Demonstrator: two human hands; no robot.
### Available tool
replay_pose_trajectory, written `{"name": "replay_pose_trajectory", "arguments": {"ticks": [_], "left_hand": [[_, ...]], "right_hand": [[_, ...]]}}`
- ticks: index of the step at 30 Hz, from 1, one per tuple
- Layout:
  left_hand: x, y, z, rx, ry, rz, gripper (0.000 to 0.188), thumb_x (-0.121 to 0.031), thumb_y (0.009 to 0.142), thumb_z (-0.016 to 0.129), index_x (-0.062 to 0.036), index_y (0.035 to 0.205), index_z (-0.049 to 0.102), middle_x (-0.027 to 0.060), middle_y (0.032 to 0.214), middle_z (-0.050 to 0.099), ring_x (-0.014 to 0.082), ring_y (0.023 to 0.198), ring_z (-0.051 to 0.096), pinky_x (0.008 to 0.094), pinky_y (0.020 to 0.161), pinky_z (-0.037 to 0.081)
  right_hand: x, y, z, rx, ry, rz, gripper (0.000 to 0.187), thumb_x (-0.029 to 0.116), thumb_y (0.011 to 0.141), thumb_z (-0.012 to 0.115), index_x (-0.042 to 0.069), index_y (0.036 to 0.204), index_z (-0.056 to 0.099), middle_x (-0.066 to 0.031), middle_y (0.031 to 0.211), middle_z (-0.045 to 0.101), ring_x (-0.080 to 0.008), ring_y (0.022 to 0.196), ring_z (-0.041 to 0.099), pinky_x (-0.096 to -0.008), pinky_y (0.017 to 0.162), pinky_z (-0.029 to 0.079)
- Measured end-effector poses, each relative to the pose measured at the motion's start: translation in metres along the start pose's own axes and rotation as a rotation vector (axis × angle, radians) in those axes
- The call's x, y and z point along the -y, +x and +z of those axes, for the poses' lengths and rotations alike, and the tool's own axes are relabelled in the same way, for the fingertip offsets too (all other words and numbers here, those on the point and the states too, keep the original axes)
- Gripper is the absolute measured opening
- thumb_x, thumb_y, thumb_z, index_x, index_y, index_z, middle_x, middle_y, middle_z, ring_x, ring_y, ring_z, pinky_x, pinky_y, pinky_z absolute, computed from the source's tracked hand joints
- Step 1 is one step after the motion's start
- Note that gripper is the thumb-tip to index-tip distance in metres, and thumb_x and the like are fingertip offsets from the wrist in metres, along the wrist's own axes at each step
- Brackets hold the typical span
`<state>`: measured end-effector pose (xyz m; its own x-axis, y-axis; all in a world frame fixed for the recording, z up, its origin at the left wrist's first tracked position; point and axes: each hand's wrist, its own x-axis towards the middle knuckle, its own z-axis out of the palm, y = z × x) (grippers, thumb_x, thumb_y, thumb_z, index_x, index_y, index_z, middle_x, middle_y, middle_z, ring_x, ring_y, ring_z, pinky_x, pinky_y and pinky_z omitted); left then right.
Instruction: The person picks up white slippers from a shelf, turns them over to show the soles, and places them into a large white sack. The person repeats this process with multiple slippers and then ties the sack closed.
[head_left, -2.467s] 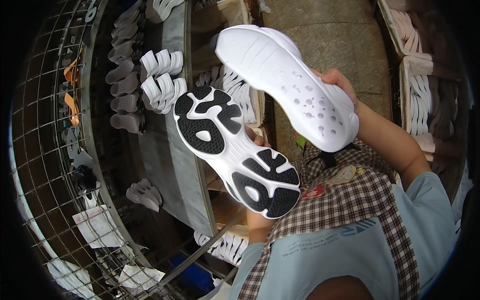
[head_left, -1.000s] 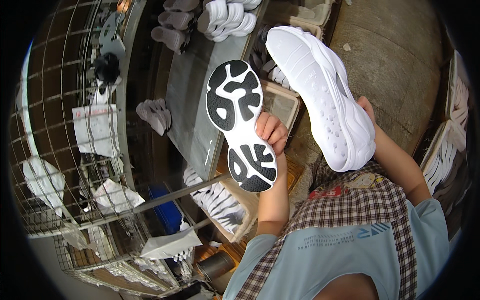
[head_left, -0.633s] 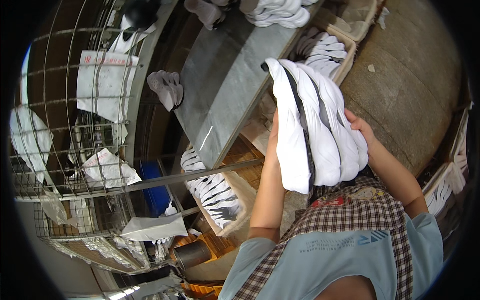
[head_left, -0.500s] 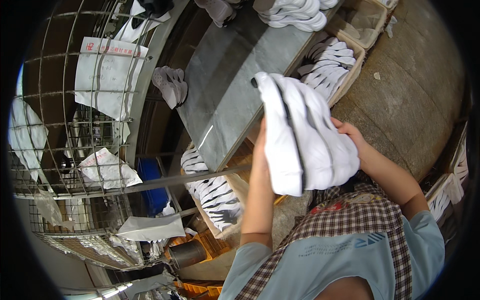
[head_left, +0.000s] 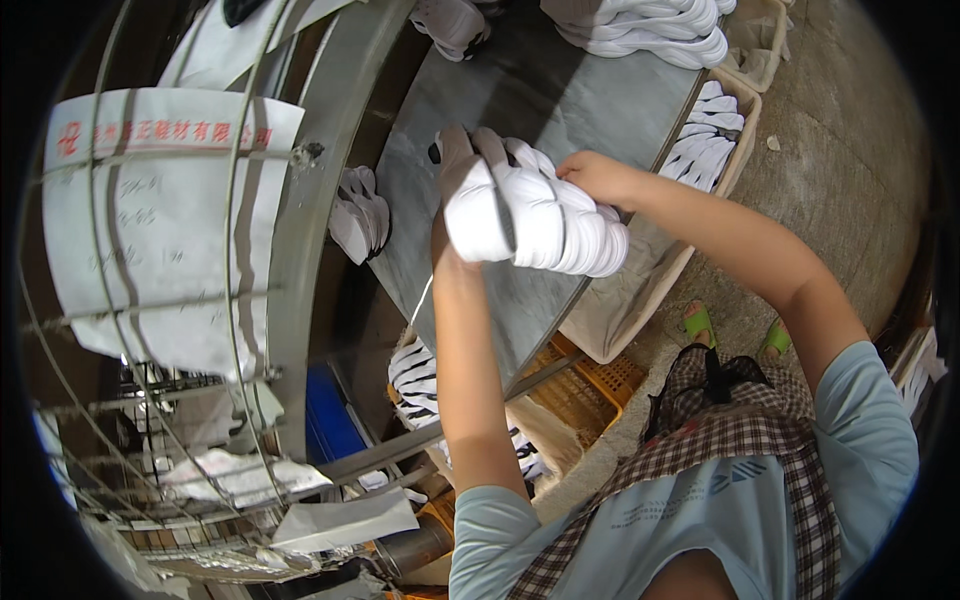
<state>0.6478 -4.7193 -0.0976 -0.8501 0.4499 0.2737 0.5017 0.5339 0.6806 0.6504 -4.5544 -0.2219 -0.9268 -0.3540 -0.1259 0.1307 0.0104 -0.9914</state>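
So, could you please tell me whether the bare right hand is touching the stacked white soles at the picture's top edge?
Apart: the head view shows flat grey tabletop between the right hand and those stacked white soles.

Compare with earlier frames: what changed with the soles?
First held apart, the white soles are now together, moved forward-left over the grey table; contact with it is unclear. Left hand, mostly hidden, and right hand remain at them. The sole pile on the table's far side stayed.

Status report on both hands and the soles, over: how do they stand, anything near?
Left hand mostly hidden behind soles. Right hand at their right side. Soles over table, contact unclear. Other soles at far end.
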Motion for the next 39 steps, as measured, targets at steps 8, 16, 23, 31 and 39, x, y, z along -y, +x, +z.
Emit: {"name": "replay_pose_trajectory", "arguments": {"ticks": [8,16,23,31,39], "left_hand": [[0.144,-0.046,-0.063,-0.673,-0.572,-0.813,0.054,-0.034,0.087,0.052,-0.0081,0.133,0.04,0.0119,0.138,0.035,0.0284,0.128,0.03,0.0452,0.1,0.032],[0.3,-0.097,-0.216,-1.285,-0.684,-0.909,0.071,-0.05,0.082,0.058,-0.0137,0.138,0.034,0.0092,0.141,0.033,0.0306,0.123,0.035,0.0463,0.089,0.04],[0.333,-0.073,-0.203,-1.408,-0.992,-0.741,0.046,-0.033,0.086,0.052,-0.0047,0.122,0.049,0.0125,0.124,0.048,0.0325,0.11,0.046,0.05,0.08,0.046],[0.236,-0.075,-0.142,-1.403,-1.137,-0.863,0.03,-0.013,0.084,0.056,0.0032,0.109,0.054,0.0156,0.113,0.055,0.0314,0.102,0.053,0.0501,0.083,0.049],[-0.064,-0.244,0.023,-0.914,-1.319,-0.94,0.04,-0.001,0.081,0.048,0.0083,0.119,0.04,0.0235,0.121,0.042,0.0343,0.111,0.046,0.0472,0.097,0.044]], "right_hand": [[0.003,-0.019,-0.023,-0.288,0.073,-0.243,0.015,0.003,0.082,0.052,-0.001,0.095,0.06,-0.0079,0.088,0.063,-0.0153,0.082,0.058,-0.0272,0.075,0.046],[-0.046,-0.195,-0.032,-0.412,-0.096,-0.119,0.01,0.003,0.08,0.05,0.001,0.085,0.06,-0.0091,0.079,0.063,-0.019,0.073,0.06,-0.0317,0.065,0.048],[-0.087,-0.269,-0.006,-0.436,-0.041,0.25,0.013,0.0,0.077,0.05,0.002,0.085,0.059,-0.0086,0.078,0.063,-0.0209,0.073,0.061,-0.032,0.067,0.048],[-0.096,-0.251,-0.011,-0.18,-0.26,0.153,0.016,0.012,0.08,0.053,0.005,0.092,0.062,-0.0122,0.086,0.064,-0.0282,0.082,0.062,-0.0373,0.073,0.049],[-0.097,-0.213,0.012,0.386,0.031,0.063,0.047,0.038,0.086,0.058,0.004,0.118,0.052,-0.0128,0.112,0.058,-0.0236,0.102,0.055,-0.0354,0.086,0.045]]}}
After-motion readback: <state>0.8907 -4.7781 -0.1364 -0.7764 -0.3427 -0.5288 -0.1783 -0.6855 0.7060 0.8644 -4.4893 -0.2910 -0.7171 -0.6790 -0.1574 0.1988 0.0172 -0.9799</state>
